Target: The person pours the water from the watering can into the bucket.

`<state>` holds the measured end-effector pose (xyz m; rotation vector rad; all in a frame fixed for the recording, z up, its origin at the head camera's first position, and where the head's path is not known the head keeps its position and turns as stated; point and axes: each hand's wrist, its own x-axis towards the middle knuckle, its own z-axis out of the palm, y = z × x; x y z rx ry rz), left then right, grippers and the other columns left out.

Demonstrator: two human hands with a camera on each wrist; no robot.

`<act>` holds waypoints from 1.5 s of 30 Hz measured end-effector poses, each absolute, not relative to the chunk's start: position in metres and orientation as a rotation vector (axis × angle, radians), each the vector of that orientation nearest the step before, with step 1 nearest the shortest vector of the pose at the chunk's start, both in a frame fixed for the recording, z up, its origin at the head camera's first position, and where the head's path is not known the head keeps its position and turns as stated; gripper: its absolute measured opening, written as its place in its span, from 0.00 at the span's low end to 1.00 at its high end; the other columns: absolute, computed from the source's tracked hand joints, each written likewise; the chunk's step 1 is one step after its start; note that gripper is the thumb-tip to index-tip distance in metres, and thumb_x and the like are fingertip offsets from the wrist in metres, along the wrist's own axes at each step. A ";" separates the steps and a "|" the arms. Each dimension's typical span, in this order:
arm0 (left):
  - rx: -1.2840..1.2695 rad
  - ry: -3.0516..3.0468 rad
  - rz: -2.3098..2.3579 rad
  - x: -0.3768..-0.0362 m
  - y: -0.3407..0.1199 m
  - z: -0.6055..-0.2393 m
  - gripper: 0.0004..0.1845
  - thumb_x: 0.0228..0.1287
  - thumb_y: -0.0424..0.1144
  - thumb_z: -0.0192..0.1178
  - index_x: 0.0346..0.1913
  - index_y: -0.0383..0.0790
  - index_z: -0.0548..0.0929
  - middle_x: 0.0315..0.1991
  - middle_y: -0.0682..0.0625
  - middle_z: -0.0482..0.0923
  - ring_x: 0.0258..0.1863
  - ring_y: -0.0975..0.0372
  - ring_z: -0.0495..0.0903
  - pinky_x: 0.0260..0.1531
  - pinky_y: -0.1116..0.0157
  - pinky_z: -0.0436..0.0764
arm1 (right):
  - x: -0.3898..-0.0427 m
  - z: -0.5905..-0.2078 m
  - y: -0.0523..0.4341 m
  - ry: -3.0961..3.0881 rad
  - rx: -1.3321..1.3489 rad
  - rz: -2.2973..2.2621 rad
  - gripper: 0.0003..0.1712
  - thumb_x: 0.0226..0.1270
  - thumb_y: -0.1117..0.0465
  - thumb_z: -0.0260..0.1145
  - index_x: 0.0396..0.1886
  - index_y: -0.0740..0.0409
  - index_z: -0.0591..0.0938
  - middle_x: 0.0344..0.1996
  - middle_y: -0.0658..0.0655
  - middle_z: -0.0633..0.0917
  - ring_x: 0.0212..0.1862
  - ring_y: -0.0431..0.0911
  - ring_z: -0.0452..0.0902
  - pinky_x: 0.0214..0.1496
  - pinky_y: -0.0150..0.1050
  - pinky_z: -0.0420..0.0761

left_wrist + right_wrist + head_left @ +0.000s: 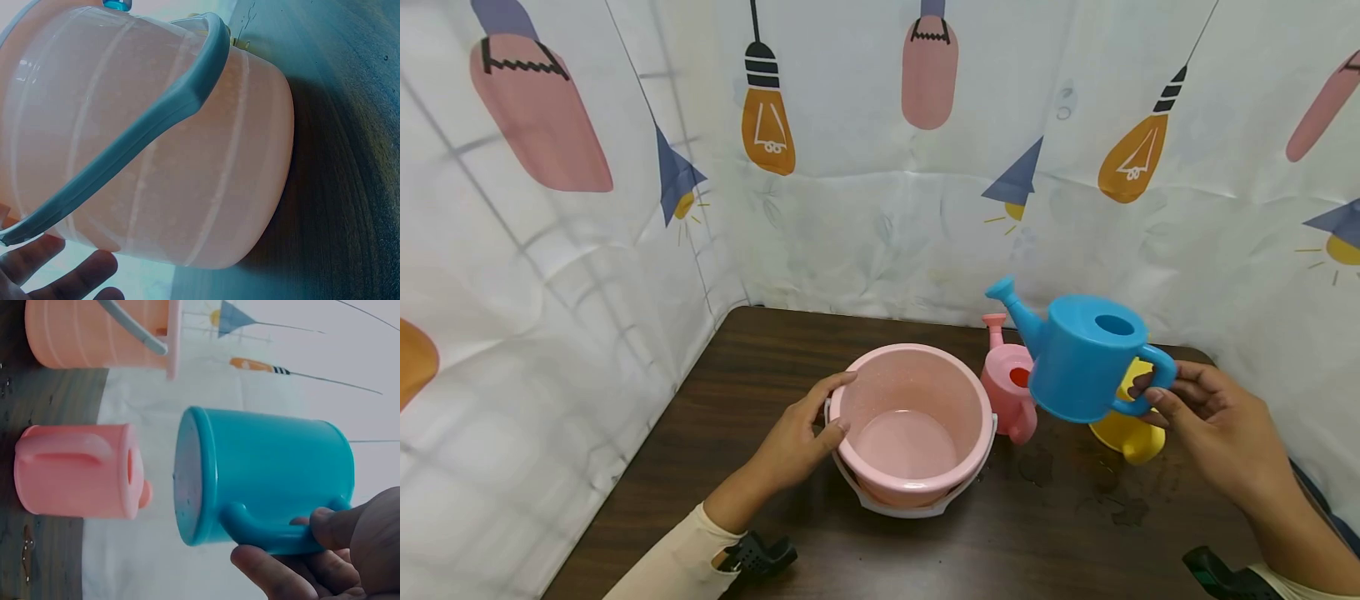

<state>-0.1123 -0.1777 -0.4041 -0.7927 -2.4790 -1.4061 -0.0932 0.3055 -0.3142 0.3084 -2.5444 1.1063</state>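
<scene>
A pink bucket point(913, 450) with a pale handle point(131, 147) stands upright on the table. My left hand point(801, 442) holds its left rim, with the thumb and a finger over the edge and other fingers along the outer wall. My right hand point(1232, 425) grips the handle of a blue watering can point(1082, 358). This can is lifted above the table, its spout pointing left. Just right of the bucket a pink watering can point(1007, 387) stands on the table. A yellow watering can point(1126, 433) is partly hidden behind the blue one.
Wet patches point(1123, 508) lie on the dark wooden table point(760, 350) at the right. A white cloth curtain point(865, 242) printed with lamps hangs behind the table and along its left side.
</scene>
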 end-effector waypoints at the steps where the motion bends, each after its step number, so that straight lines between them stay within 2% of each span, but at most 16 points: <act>1: -0.792 -2.479 -1.408 -0.112 -0.178 -0.404 0.31 0.71 0.48 0.56 0.75 0.48 0.67 0.56 0.41 0.80 0.42 0.60 0.83 0.41 0.60 0.82 | -0.093 -0.315 0.306 -2.542 0.289 1.106 0.23 0.77 0.65 0.61 0.66 0.70 0.70 0.42 0.26 0.79 0.40 0.25 0.81 0.37 0.27 0.82; 9: -0.795 -2.484 -1.409 -0.113 -0.178 -0.404 0.31 0.71 0.47 0.55 0.75 0.49 0.67 0.56 0.41 0.80 0.42 0.60 0.83 0.41 0.60 0.82 | -0.095 -0.321 0.308 -2.559 0.102 1.121 0.25 0.78 0.61 0.62 0.67 0.70 0.70 0.42 0.30 0.81 0.39 0.23 0.80 0.37 0.25 0.80; 13: -0.791 -2.486 -1.403 -0.113 -0.177 -0.404 0.31 0.71 0.47 0.55 0.75 0.49 0.67 0.57 0.41 0.79 0.43 0.60 0.83 0.42 0.60 0.82 | -0.095 -0.328 0.310 -2.533 0.081 1.132 0.26 0.78 0.60 0.62 0.66 0.71 0.69 0.43 0.25 0.78 0.37 0.24 0.81 0.37 0.23 0.79; 17: -0.787 -2.490 -1.401 -0.113 -0.177 -0.405 0.31 0.71 0.47 0.55 0.75 0.49 0.67 0.57 0.41 0.79 0.43 0.60 0.83 0.42 0.60 0.82 | -0.097 -0.337 0.308 -2.499 0.074 1.155 0.26 0.77 0.61 0.63 0.66 0.72 0.69 0.43 0.26 0.78 0.37 0.25 0.82 0.36 0.24 0.79; 19: -0.785 -2.492 -1.401 -0.114 -0.177 -0.405 0.31 0.71 0.47 0.55 0.75 0.49 0.67 0.57 0.41 0.80 0.42 0.61 0.83 0.41 0.60 0.82 | -0.097 -0.341 0.306 -2.501 0.045 1.145 0.26 0.78 0.60 0.62 0.66 0.72 0.69 0.45 0.34 0.82 0.36 0.24 0.82 0.36 0.23 0.79; 21: -0.786 -2.493 -1.404 -0.114 -0.177 -0.405 0.31 0.71 0.47 0.55 0.75 0.49 0.67 0.56 0.41 0.80 0.42 0.61 0.83 0.41 0.60 0.82 | -0.098 -0.344 0.304 -2.511 0.005 1.134 0.26 0.78 0.59 0.61 0.66 0.72 0.69 0.48 0.49 0.86 0.35 0.22 0.81 0.36 0.22 0.78; 24: -0.782 -2.499 -1.410 -0.114 -0.177 -0.405 0.31 0.71 0.47 0.55 0.75 0.50 0.67 0.55 0.42 0.80 0.41 0.61 0.83 0.41 0.60 0.81 | -0.099 -0.349 0.302 -2.537 -0.060 1.105 0.27 0.79 0.58 0.60 0.66 0.73 0.69 0.54 0.70 0.84 0.36 0.19 0.77 0.35 0.20 0.76; 26: -0.781 -2.500 -1.413 -0.114 -0.177 -0.405 0.31 0.71 0.47 0.55 0.75 0.50 0.67 0.55 0.42 0.80 0.41 0.61 0.83 0.41 0.60 0.81 | -0.099 -0.352 0.301 -2.561 -0.109 1.076 0.28 0.80 0.56 0.59 0.66 0.73 0.69 0.56 0.74 0.82 0.41 0.30 0.83 0.35 0.21 0.75; 28: -0.775 -2.503 -1.414 -0.114 -0.177 -0.405 0.31 0.71 0.47 0.55 0.75 0.50 0.67 0.55 0.42 0.80 0.41 0.61 0.83 0.41 0.60 0.81 | -0.099 -0.355 0.301 -2.579 -0.151 1.051 0.29 0.79 0.54 0.60 0.67 0.73 0.70 0.56 0.74 0.82 0.48 0.45 0.86 0.35 0.21 0.73; 31: -0.769 -2.505 -1.413 -0.113 -0.177 -0.405 0.31 0.70 0.47 0.55 0.75 0.51 0.67 0.55 0.42 0.80 0.42 0.61 0.83 0.41 0.60 0.82 | -0.100 -0.359 0.300 -2.591 -0.199 1.043 0.31 0.79 0.51 0.60 0.66 0.72 0.70 0.56 0.73 0.82 0.57 0.69 0.78 0.36 0.26 0.73; 37: -0.766 -2.506 -1.422 -0.113 -0.177 -0.404 0.31 0.71 0.48 0.55 0.75 0.51 0.67 0.57 0.42 0.79 0.43 0.60 0.83 0.41 0.60 0.82 | -0.103 -0.366 0.299 -2.581 -0.208 1.048 0.29 0.79 0.51 0.60 0.64 0.72 0.72 0.54 0.74 0.82 0.58 0.72 0.75 0.31 0.25 0.71; 41: -0.769 -2.504 -1.420 -0.113 -0.177 -0.404 0.31 0.71 0.48 0.55 0.76 0.51 0.67 0.56 0.42 0.79 0.43 0.60 0.83 0.41 0.60 0.82 | -0.106 -0.373 0.299 -2.595 -0.210 1.039 0.30 0.78 0.51 0.61 0.63 0.74 0.73 0.54 0.76 0.82 0.59 0.74 0.73 0.33 0.33 0.71; 42: -0.769 -2.505 -1.421 -0.113 -0.177 -0.404 0.31 0.71 0.48 0.55 0.76 0.51 0.67 0.56 0.42 0.79 0.43 0.60 0.83 0.41 0.60 0.82 | -0.107 -0.375 0.299 -2.598 -0.211 1.042 0.30 0.78 0.51 0.62 0.63 0.74 0.73 0.53 0.76 0.82 0.59 0.73 0.74 0.33 0.33 0.72; 45: -0.769 -2.505 -1.419 -0.113 -0.177 -0.404 0.31 0.71 0.48 0.55 0.75 0.51 0.67 0.56 0.43 0.80 0.43 0.60 0.83 0.41 0.60 0.82 | -0.109 -0.381 0.297 -2.605 -0.208 1.075 0.29 0.78 0.52 0.62 0.63 0.74 0.73 0.52 0.76 0.83 0.50 0.59 0.84 0.34 0.30 0.76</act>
